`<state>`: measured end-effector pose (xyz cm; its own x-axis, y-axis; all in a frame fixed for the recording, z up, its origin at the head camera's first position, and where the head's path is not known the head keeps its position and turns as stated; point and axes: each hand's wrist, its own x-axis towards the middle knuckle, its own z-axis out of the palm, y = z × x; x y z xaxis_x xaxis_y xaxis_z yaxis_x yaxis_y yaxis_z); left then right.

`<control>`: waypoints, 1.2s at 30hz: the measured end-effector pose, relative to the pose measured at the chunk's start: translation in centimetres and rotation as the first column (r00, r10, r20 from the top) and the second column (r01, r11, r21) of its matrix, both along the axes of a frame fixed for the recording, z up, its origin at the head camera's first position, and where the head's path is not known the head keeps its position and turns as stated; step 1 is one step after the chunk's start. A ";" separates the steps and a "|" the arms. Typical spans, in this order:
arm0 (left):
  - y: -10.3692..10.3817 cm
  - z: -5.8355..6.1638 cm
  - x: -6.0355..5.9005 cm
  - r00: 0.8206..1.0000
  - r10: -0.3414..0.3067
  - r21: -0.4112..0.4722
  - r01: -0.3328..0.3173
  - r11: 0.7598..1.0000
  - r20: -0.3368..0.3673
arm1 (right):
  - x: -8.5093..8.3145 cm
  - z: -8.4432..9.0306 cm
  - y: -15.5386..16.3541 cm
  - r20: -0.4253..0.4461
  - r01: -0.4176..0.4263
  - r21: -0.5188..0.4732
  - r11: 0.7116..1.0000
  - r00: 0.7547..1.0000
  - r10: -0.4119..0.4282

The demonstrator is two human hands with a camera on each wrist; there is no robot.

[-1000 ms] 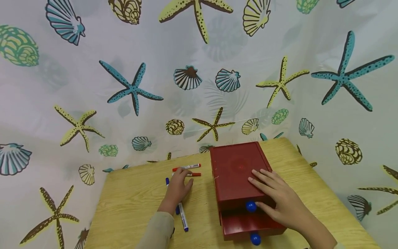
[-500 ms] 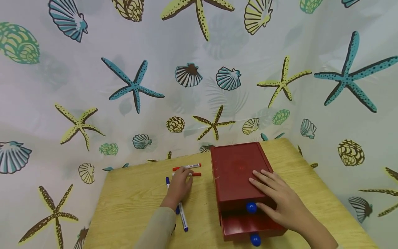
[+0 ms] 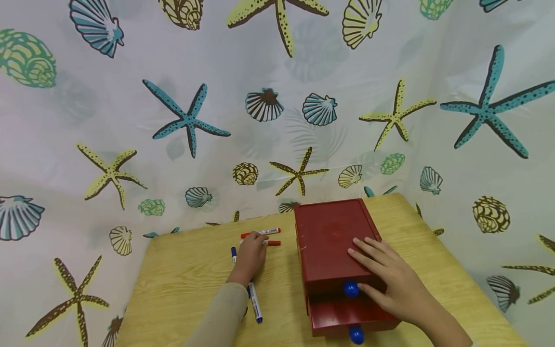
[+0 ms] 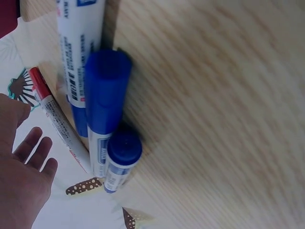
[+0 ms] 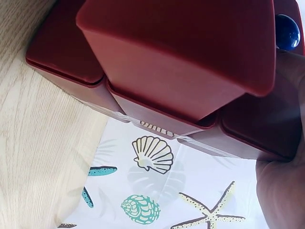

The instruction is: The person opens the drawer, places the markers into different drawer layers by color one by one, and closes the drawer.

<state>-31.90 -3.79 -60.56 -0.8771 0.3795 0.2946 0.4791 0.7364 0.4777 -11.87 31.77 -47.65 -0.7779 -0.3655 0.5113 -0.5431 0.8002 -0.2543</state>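
A glossy dark red drawer box (image 3: 334, 250) with blue ball knobs (image 3: 350, 289) sits near the desk's (image 3: 186, 284) right edge, lower drawer pulled out, the right hand (image 3: 390, 279) flat on top with fingers spread, while the left hand (image 3: 250, 258) rests, fingers relaxed, over markers (image 3: 256, 303) it partly hides.

- Left hand (image 3: 250, 255): bare, no ring, glove or watch on the parts in view. The left wrist view shows its fingers (image 4: 35, 145) from close by, also unadorned.
- Left sleeve (image 3: 221, 315): long, plain beige or khaki cloth with no print or logo, fitting closely and ending in a simple cuff at the wrist.
- Right hand (image 3: 392, 282): bare, with no jewellery showing; short, unpainted nails.
- Right forearm (image 3: 448, 332): uncovered as far as the lower edge of the head view; a pale strip at that edge may be cloth, too little shows to tell.
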 end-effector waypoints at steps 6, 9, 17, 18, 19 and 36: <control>0.3 -0.1 -0.5 1.000 0.015 -0.018 -0.014 1.000 0.018 | -0.1 -0.2 0.0 -0.021 -0.005 0.003 1.000 1.000 0.005; 0.2 -0.2 -0.6 1.000 0.027 -0.043 -0.027 0.999 0.014 | -0.1 -0.4 0.0 -0.021 -0.002 0.012 1.000 1.000 0.003; 0.6 -0.4 -0.9 0.997 0.026 -0.093 -0.019 0.995 0.067 | 0.1 -0.3 0.1 -0.030 0.013 0.009 1.000 0.999 -0.013; 0.7 -0.5 -0.9 0.997 0.028 -0.103 -0.021 0.994 0.068 | 0.1 -0.3 0.1 -0.029 0.014 0.009 1.000 0.999 -0.014; 0.7 -0.6 -1.0 0.997 0.030 -0.113 -0.023 0.993 0.065 | 0.0 -0.3 0.2 -0.028 0.018 0.012 1.000 0.999 -0.018; 1.0 -0.9 -0.8 0.999 0.039 -0.147 -0.039 0.988 -0.003 | -0.2 0.2 0.3 -0.030 -0.003 0.002 1.000 1.000 0.003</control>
<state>-32.71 -2.74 -61.46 -0.8919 0.3842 0.2384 0.4488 0.8168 0.3626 -12.04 32.09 -47.50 -0.7607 -0.3690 0.5339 -0.5532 0.7989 -0.2360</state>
